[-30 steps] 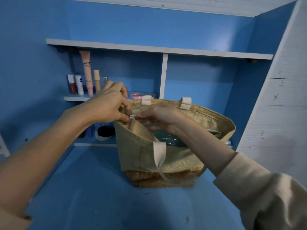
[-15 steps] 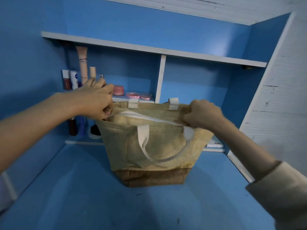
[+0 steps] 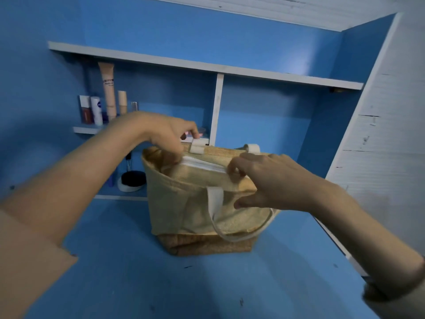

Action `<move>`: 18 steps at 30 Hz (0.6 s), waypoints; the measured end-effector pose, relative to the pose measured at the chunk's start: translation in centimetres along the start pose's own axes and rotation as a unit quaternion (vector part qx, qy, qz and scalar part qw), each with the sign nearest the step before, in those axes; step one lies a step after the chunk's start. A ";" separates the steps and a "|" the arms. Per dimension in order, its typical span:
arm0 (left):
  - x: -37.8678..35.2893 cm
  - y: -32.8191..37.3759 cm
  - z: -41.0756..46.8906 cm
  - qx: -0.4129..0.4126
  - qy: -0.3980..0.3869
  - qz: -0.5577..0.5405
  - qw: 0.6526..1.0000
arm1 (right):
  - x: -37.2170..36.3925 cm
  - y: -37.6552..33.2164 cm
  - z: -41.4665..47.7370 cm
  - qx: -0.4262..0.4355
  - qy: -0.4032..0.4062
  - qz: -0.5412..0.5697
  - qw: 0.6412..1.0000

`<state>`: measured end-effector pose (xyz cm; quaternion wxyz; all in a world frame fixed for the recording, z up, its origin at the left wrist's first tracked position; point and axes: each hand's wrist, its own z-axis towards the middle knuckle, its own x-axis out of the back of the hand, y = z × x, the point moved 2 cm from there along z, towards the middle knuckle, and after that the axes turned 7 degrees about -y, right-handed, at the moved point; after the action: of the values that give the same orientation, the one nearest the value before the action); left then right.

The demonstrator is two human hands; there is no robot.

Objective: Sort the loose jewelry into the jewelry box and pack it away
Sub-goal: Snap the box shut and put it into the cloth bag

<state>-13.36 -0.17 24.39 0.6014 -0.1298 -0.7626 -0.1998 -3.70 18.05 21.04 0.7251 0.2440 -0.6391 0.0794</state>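
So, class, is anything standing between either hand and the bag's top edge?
Nothing visible. The left hand grips the bag at its left top edge, and the right hand pinches the white zip along the top.

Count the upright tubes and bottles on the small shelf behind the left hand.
5, in a row: dark red bottle, white bottle, tall peach tube, shorter peach tube, silver-capped one. The left hand may hide more.

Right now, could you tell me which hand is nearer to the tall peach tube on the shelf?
Left. The left hand grips the tote bag's top edge, just below and right of the peach tube; the right hand holds its rim farther right.
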 end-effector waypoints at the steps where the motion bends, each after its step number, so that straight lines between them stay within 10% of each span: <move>1: -0.1 0.5 0.1 -0.020 0.000 -0.035 0.999 | 0.0 0.0 0.0 -0.001 0.008 -0.024 1.000; 4: -0.6 1.7 1.1 -0.063 0.021 -0.148 0.987 | -0.3 -0.2 -0.1 0.014 -0.001 -0.052 0.999; 11: 0.2 -0.9 4.0 -0.026 0.205 -0.038 0.978 | 1.3 3.9 1.4 -0.045 0.051 0.042 0.997; 18: 0.7 0.9 2.6 -0.030 0.114 -0.120 0.986 | 3.1 8.4 0.2 -0.067 0.104 0.113 0.986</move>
<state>-15.39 1.80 24.71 0.6520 -0.0322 -0.6926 -0.3070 -6.95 24.71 26.13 0.7888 0.1115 -0.5874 0.1428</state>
